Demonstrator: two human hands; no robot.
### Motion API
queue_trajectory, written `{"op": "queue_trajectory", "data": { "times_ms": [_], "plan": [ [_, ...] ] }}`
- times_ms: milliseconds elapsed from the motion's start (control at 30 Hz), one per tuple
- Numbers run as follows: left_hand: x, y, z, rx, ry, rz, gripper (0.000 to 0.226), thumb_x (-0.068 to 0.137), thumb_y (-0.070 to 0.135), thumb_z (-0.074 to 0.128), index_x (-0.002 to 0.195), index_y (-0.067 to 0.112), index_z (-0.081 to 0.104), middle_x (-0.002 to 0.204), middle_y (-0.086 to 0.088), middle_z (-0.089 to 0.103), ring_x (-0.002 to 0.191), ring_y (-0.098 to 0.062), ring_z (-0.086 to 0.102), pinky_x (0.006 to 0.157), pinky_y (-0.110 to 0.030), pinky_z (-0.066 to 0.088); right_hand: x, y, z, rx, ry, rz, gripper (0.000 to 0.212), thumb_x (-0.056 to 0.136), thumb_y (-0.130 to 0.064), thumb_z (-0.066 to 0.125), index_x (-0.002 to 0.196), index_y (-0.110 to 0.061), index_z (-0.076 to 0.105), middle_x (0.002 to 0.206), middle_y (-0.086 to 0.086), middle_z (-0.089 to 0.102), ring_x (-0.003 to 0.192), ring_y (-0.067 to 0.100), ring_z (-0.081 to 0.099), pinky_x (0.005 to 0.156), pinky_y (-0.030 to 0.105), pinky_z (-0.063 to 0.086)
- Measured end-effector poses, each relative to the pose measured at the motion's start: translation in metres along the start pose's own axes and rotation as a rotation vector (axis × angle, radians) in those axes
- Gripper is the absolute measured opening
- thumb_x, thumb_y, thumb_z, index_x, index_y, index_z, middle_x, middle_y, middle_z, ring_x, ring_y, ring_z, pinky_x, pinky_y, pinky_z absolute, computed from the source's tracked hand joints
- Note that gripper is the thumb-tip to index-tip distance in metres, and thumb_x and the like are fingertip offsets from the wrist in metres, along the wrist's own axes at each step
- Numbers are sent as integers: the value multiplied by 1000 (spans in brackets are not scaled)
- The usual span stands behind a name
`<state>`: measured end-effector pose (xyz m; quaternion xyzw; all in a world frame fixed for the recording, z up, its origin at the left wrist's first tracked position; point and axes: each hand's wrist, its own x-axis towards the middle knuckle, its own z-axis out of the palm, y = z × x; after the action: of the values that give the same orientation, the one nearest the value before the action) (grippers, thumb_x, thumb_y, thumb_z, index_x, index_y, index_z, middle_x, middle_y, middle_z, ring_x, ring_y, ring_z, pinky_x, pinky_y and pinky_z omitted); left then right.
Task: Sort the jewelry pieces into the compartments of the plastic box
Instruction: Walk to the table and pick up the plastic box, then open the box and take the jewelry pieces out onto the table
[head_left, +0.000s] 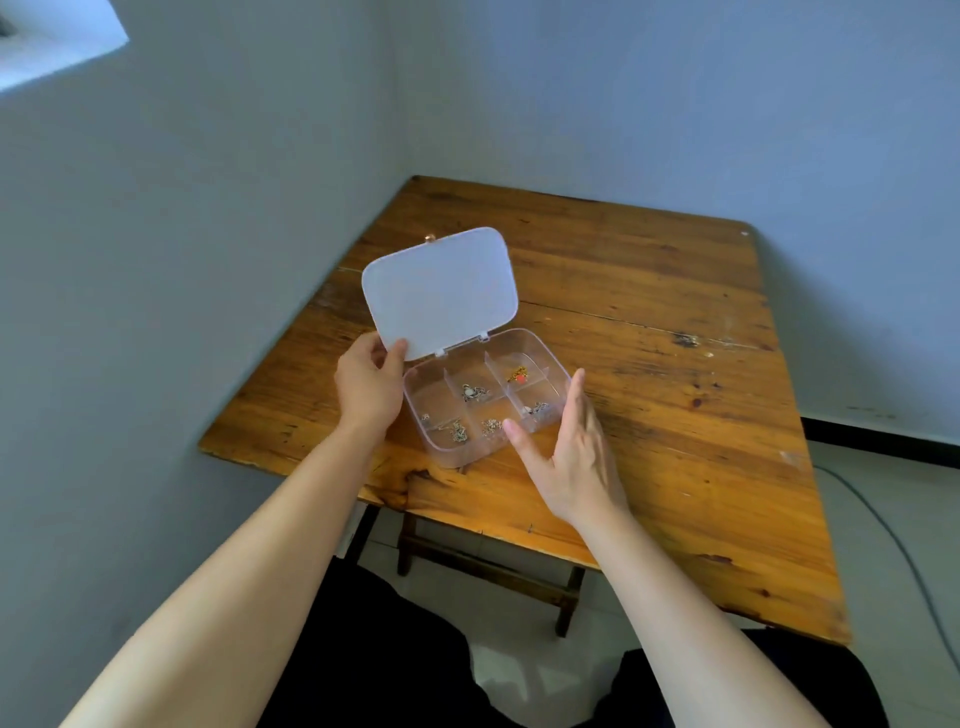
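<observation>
A clear plastic box (551, 358) with several compartments lies open on the wooden table (649, 332). Its frosted lid (441, 288) stands raised, and my left hand (366, 387) grips the lid's lower left corner. My right hand (569, 452) is spread against the box's near right side, fingers apart, holding nothing. Inside lie a gold piece with a red stone (518, 375), a silver piece with a white stone (471, 392), a silver chain (457, 431), a small silver cluster (491, 427) and another silver piece (535, 409).
A small gold-coloured object (429, 238) sits on the table behind the lid. The table stands in a corner against grey walls. A cable (893, 540) runs across the tiled floor at the right. My dark-clothed legs are below the table's near edge.
</observation>
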<state>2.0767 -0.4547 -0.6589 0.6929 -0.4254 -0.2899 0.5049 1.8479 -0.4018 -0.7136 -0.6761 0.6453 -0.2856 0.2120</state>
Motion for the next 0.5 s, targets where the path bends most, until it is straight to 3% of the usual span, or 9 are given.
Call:
{"op": "queue_trajectory", "data": {
  "times_ms": [133, 367, 500],
  "plan": [
    [7, -2, 3, -77, 8, -185, 7, 96, 23, 63, 102, 21, 67, 93, 5, 73, 65, 1, 71, 45, -11, 48, -1, 1, 1, -13, 20, 3, 107, 78, -92, 27, 151, -33, -25, 167, 1, 5, 150, 22, 19, 107, 31, 17],
    [10, -4, -1, -136, 13, -298, 8, 95, 22, 65, 89, 26, 62, 87, 5, 72, 70, -9, 73, 58, -23, 55, 2, 2, 2, -17, 20, -15, 105, 80, -91, 26, 150, -35, -27, 167, 1, 6, 150, 22, 18, 108, 31, 16],
    [19, -2, -1, -34, 3, -305, 6, 95, 25, 64, 92, 21, 66, 83, 3, 72, 72, -12, 71, 57, -25, 53, 1, 0, 1, -11, 24, -39, 102, 80, -90, 29, 154, -33, -12, 166, 3, 16, 148, 22, 26, 106, 29, 24]
  ]
}}
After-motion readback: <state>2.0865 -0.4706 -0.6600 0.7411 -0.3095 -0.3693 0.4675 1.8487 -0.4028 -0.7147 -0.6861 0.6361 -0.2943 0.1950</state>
